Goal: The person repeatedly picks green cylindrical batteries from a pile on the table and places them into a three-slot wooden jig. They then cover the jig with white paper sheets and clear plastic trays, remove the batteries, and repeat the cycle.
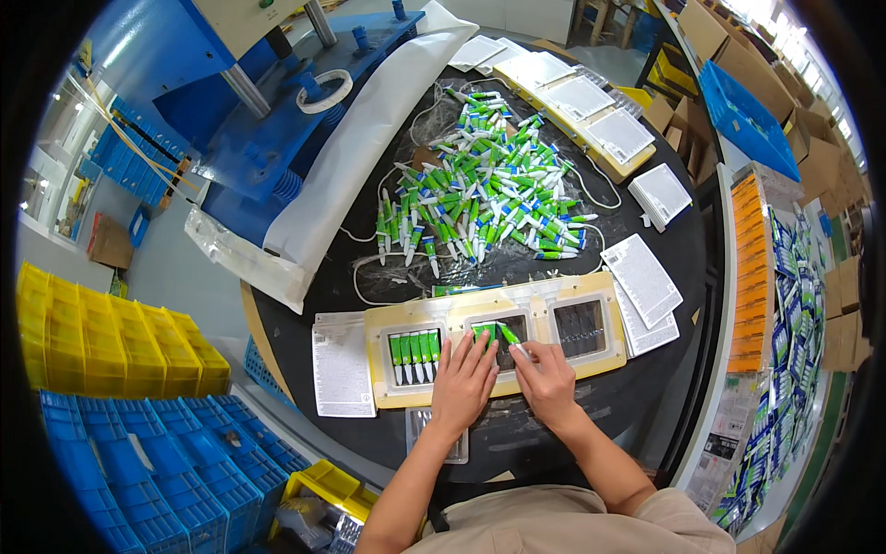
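the light is bright and fairly even over the black table [528, 451]. white glare burns out the windows [821, 60] at the upper right, and a pale streak shines on the blue panel [138, 69] at the upper left. small glints dot the clear film [395, 277]. the green tubes [498, 180] look fairly sharp; print on the white cards [644, 279] blurs together. the fisheye lens bows the yellow crates [120, 337], and black fills the corners.

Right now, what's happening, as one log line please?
left fingers: over middle compartment | right fingers: holding green tube | left compartment: tubes in row | right compartment: no tubes visible
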`<state>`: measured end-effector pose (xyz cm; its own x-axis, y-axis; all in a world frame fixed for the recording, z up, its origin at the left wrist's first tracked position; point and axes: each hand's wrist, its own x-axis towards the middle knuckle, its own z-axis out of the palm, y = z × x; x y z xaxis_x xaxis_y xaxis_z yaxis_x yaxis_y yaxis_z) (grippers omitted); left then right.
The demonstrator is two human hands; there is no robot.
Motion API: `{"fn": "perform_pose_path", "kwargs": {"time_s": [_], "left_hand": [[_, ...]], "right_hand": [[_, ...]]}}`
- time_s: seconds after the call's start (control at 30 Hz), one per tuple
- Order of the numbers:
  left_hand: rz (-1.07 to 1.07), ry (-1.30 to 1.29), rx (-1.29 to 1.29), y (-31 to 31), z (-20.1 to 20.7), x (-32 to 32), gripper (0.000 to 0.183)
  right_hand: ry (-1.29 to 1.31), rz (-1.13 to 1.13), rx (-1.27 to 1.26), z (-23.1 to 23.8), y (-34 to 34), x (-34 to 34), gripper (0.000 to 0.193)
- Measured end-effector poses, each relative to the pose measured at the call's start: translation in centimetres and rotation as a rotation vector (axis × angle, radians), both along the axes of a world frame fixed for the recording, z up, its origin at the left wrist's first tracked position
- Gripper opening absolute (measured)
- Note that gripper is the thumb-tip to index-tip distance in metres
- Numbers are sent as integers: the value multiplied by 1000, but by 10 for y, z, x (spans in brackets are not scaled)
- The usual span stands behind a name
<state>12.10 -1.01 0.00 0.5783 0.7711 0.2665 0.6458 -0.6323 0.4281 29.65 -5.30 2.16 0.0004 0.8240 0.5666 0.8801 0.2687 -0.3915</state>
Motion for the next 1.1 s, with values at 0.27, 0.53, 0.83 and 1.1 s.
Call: {"fn": "perform_pose_path", "kwargs": {"time_s": [0.27, 0.53, 0.83, 1.1], "left_hand": [[7, -12, -12, -2, -5, 2, 43], [11, -37, -28, 0, -3, 0, 43], [-21, 26, 21, 9, -4, -17, 42], [2, 37, 47, 5, -6, -16, 41]], "right_hand": [[-98, 162, -67, -16, 2, 3, 29], [72, 192, -185, -1, 11, 4, 26], [-49, 254, -291, 10, 49, 10, 28], [19, 273, -260, -6, 42, 13, 31]]}}
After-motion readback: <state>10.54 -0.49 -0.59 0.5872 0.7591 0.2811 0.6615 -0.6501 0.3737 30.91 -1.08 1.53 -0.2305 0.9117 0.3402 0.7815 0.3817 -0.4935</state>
